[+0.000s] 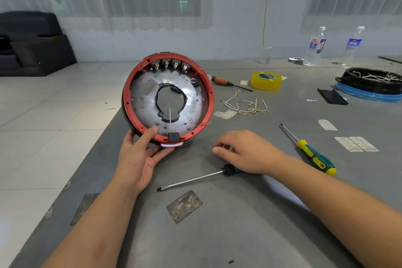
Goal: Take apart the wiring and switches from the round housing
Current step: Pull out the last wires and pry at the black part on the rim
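Right hand (241, 151): loosely curled over table (239, 224); holds nothing
Left hand (139, 156): grips housing (167, 95) by lower rim; tilted
Housing: likely stiff, light; hold the rim

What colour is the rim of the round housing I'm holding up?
Red, on the round housing; seen in the head view.

The left hand (139, 156) held the round housing (167, 98) tilted up on its edge on the grey bench (217, 235), thumb over the red rim. Four switches (170, 64) sat along its top inside edge. The right hand (243, 151) rested, fingers loosely curled, over the handle of a flat screwdriver (191, 179). A heap of loose wires (248, 105) lay beyond, near a yellow tape roll (265, 81) and a green-handled screwdriver (311, 151).
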### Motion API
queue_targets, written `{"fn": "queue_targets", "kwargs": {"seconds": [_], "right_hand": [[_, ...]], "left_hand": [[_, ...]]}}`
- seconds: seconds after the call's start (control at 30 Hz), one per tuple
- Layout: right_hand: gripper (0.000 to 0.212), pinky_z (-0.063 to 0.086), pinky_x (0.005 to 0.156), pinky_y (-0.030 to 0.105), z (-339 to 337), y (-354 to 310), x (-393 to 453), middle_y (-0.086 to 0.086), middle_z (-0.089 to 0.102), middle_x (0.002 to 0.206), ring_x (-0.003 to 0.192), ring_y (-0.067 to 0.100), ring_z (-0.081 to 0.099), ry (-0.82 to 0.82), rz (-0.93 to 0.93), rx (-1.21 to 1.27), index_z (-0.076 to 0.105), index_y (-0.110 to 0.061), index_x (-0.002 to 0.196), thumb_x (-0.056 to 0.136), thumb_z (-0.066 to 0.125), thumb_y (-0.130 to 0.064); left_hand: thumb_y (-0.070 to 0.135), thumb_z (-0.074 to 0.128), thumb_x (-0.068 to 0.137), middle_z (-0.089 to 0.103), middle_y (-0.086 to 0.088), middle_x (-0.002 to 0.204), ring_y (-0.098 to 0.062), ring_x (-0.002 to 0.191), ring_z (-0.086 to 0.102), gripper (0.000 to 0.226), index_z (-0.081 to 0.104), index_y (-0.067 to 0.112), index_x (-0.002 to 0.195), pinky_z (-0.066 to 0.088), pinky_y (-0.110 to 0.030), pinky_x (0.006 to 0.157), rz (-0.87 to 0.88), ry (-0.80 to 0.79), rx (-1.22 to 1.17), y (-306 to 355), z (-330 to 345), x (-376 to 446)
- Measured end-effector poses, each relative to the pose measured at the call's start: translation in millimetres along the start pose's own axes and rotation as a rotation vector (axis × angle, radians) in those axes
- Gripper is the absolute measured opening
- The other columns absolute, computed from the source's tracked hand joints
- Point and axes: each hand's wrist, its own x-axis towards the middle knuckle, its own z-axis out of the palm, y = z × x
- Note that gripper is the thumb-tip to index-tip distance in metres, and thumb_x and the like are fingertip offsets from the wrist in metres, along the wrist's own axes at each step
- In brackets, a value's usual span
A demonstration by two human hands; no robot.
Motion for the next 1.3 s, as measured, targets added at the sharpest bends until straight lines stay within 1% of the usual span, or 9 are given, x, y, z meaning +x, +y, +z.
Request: {"fn": "queue_targets", "kwargs": {"seconds": [0.1,0.17,0.33,0.43,0.6,0.83,1.0,1.2,1.3], "right_hand": [[0.051,0.050,0.076,0.036,8.5,-3.2,-20.6,-0.009,0.063,0.105,0.097,0.017,0.061,0.096,-0.072,-0.225,0.066,-0.033,0.112,0.102,0.023,-0.059],[0.058,0.050,0.075,0.037,12.0,-4.3,-28.6,-0.009,0.063,0.105,0.097,0.017,0.060,0.125,-0.104,-0.244,0.066,-0.031,0.112,0.101,0.018,-0.061],[0.055,0.050,0.063,0.035,14.5,2.9,-33.2,-0.008,0.060,0.101,0.089,0.017,0.060,0.135,-0.257,-0.258,0.065,-0.029,0.106,0.095,0.036,-0.074],[0.047,0.047,0.058,0.034,16.5,4.1,-33.3,-0.008,0.058,0.098,0.082,0.017,0.058,0.134,-0.297,-0.281,0.065,-0.030,0.098,0.098,0.038,-0.069],[0.050,0.051,0.064,0.038,14.8,1.8,-30.6,-0.004,0.061,0.103,0.089,0.021,0.062,0.102,-0.279,-0.331,0.067,-0.029,0.104,0.104,0.028,-0.059],[0.049,0.050,0.062,0.041,4.7,9.9,-28.4,0.000,0.064,0.092,0.085,0.025,0.062,0.298,-0.109,-0.302,0.069,-0.021,0.103,0.105,0.027,-0.047],[0.048,0.051,0.066,0.039,-2.6,11.8,-29.8,-0.006,0.063,0.095,0.091,0.022,0.063,0.245,0.002,-0.308,0.061,-0.028,0.110,0.103,0.019,-0.050],[0.054,0.052,0.066,0.037,-10.9,12.0,-25.6,-0.006,0.059,0.095,0.084,0.022,0.063,0.190,-0.042,-0.314,0.056,-0.032,0.111,0.098,0.013,-0.062],[0.057,0.049,0.061,0.035,-12.5,7.9,-21.1,-0.006,0.058,0.094,0.083,0.023,0.063,0.210,-0.076,-0.363,0.059,-0.032,0.109,0.099,0.012,-0.062]], "left_hand": [[0.009,0.075,0.093,0.073,-0.020,0.126,-0.049,0.113,0.070,0.057,0.049,0.007,0.144,0.061,-0.061,0.085,-0.002,-0.003,0.004,-0.3,0.2,-0.5],[0.010,0.075,0.094,0.075,-0.018,0.122,-0.048,0.112,0.071,0.058,0.048,0.008,0.145,0.061,-0.061,0.085,0.000,-0.001,0.011,-0.4,0.0,-1.0],[0.012,0.076,0.093,0.074,-0.018,0.124,-0.048,0.112,0.071,0.060,0.048,0.011,0.146,0.062,-0.061,0.083,-0.012,0.005,0.026,0.1,-1.4,-0.9],[0.010,0.076,0.093,0.074,-0.018,0.123,-0.046,0.110,0.072,0.054,0.053,0.012,0.141,0.063,-0.057,0.081,-0.021,0.008,0.020,0.5,-2.5,-0.7],[0.006,0.075,0.092,0.076,-0.016,0.121,-0.044,0.110,0.073,0.047,0.060,0.008,0.136,0.064,-0.049,0.081,-0.024,0.027,-0.015,2.2,-7.2,-0.1],[0.000,0.070,0.093,0.075,-0.013,0.112,-0.042,0.104,0.075,0.037,0.063,0.010,0.128,0.065,-0.049,0.080,-0.014,0.023,0.002,1.5,-6.7,-1.2],[-0.003,0.067,0.093,0.075,-0.017,0.117,-0.048,0.113,0.070,0.042,0.059,0.013,0.131,0.063,-0.055,0.082,-0.013,0.002,-0.012,0.5,-3.9,-3.8],[-0.007,0.069,0.090,0.076,-0.017,0.114,-0.049,0.113,0.070,0.070,0.043,0.024,0.147,0.061,-0.062,0.082,0.008,0.033,-0.067,-0.6,-0.9,-4.4],[-0.006,0.071,0.088,0.077,-0.018,0.113,-0.050,0.113,0.070,0.072,0.044,0.027,0.146,0.061,-0.061,0.082,0.015,0.034,-0.071,-2.3,-0.2,-4.8]]}}
